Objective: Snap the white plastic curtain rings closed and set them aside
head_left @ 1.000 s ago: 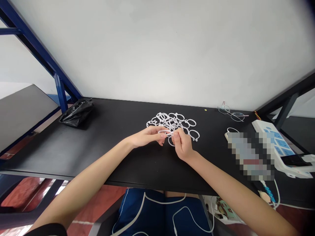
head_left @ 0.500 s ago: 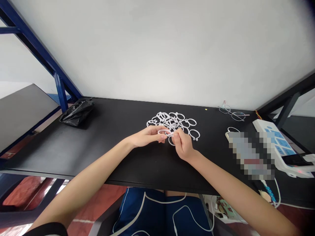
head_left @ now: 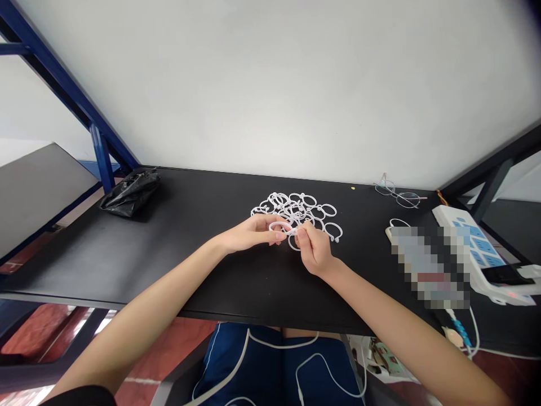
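Between my two hands is one white plastic ring (head_left: 279,224), held just above the black tabletop (head_left: 203,208). The fingers and thumb of my left hand (head_left: 251,232) are closed around the ring's left side. At its right end, where a small joint sits, my right hand (head_left: 313,246) pinches it with thumb and bent forefinger; the fingertips partly hide that joint. Right behind my hands lies a loose pile of similar white rings (head_left: 298,208), several overlapping and each with a small knob or catch.
A crumpled black plastic bag (head_left: 130,193) lies at the far left. On the right are eyeglasses (head_left: 396,193), a blurred-out phone (head_left: 429,268) with a cable, and a white power strip (head_left: 477,248). A white cable (head_left: 236,369) crosses my lap below the table edge.
The view has shifted very slightly. Both hands keep the same grip on the white ring, and the pile behind them looks unchanged.
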Motion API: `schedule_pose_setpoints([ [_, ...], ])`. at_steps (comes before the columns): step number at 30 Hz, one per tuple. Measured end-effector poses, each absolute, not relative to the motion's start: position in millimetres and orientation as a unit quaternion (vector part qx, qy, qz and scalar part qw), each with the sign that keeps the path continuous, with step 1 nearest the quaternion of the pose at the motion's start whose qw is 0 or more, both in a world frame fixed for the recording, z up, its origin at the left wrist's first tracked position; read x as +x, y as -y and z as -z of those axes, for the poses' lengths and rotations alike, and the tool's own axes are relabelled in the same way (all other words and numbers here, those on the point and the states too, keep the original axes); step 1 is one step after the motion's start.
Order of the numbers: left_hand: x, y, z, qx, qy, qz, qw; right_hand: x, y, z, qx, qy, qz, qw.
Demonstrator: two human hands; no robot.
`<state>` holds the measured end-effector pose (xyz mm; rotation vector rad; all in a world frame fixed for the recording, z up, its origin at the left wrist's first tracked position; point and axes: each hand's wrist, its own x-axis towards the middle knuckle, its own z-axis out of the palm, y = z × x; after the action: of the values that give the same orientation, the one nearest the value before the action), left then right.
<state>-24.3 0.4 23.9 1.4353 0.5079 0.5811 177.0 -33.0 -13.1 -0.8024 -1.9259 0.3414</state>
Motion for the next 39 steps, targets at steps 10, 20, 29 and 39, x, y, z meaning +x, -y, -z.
schedule_pose_setpoints([
  [10,-25.6,-1.4,-25.1,0.665,-0.243,-0.251,0.66,177.6,33.5,12.2,-0.329,0.796,-0.162,0.482],
  [20,-26.9,-2.4,-24.0,0.677,-0.243,-0.251,0.648,177.1,34.3,11.4,-0.336,0.794,-0.165,0.479],
  [29,-27.0,-3.2,-21.6,0.682,-0.242,-0.258,0.64,176.7,33.9,11.7,-0.334,0.79,-0.173,0.484],
  [39,-27.3,-4.0,-22.0,0.681,-0.239,-0.257,0.643,177.5,33.3,13.4,-0.337,0.788,-0.179,0.483],
])
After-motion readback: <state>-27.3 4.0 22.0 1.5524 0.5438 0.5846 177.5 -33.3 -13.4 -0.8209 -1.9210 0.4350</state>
